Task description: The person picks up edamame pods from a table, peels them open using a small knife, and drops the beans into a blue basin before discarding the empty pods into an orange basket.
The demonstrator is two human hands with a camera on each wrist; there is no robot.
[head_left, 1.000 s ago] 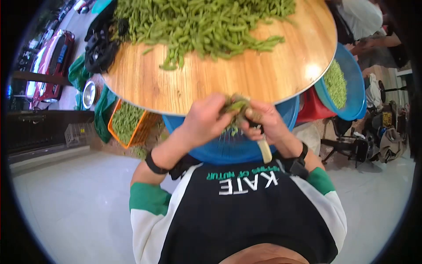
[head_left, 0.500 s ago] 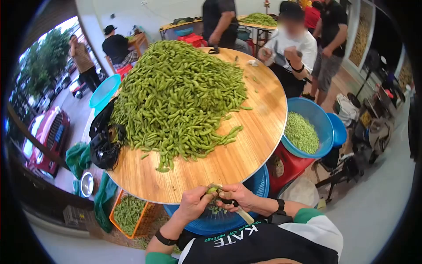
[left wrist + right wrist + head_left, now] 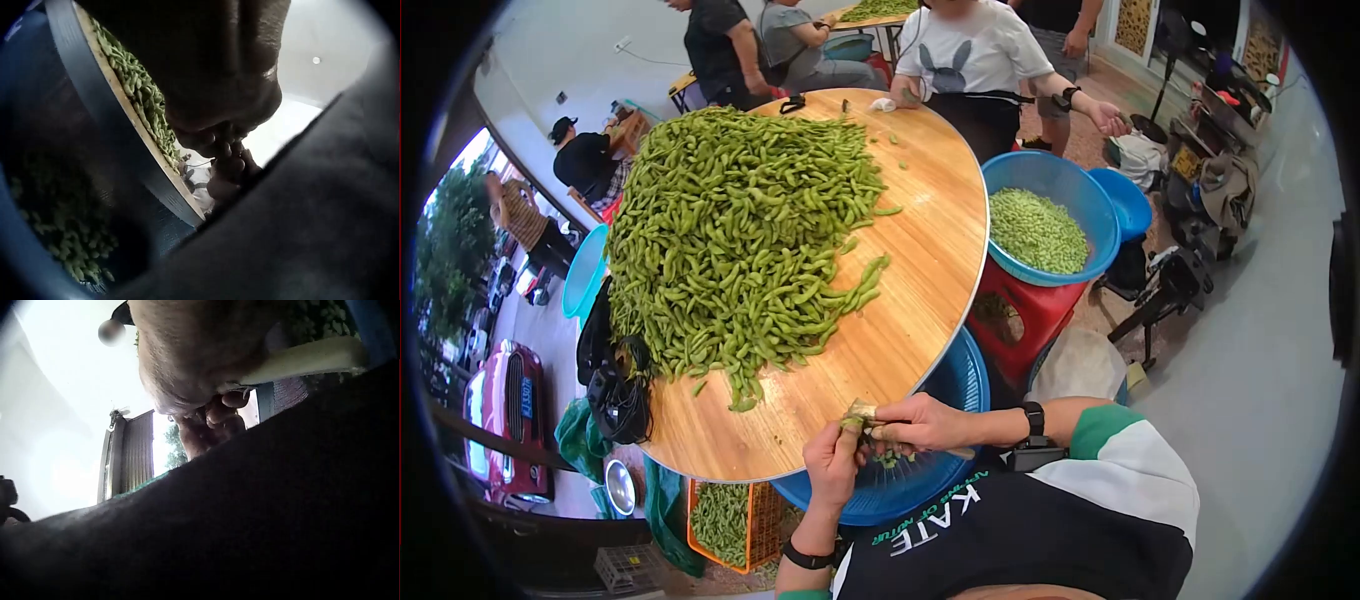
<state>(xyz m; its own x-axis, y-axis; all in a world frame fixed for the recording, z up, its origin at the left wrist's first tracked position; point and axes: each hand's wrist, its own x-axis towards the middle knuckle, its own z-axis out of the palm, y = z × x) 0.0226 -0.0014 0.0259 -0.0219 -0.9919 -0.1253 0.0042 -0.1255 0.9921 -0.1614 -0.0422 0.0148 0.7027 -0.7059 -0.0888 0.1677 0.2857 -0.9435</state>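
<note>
Over the near edge of the round table [image 3: 920, 330], the two hands meet above a blue tub [image 3: 968, 385]. The left hand [image 3: 830, 465] pinches a small green pod [image 3: 852, 422] between thumb and fingers. The right hand [image 3: 928, 422] touches the same spot with its fingertips and has its fingers curled round a pale-handled tool, whose handle [image 3: 312, 361] sticks out of the fist in the right wrist view. The tool's other end is hidden. A large heap of green pods [image 3: 730, 230] covers the table's left part. Shelled beans [image 3: 69, 237] lie in the tub in the left wrist view.
Another blue tub of beans [image 3: 1040, 232] stands on a red stool [image 3: 1025, 335] at the right. An orange crate of pods [image 3: 745, 525] sits below the table's near left edge, beside green cloth and a metal bowl [image 3: 620, 487]. A person in white [image 3: 970, 55] is across the table.
The head view has swung up and to the right, bringing more people into sight. The hands stay together over the tub, with the right forearm now lying more level.
</note>
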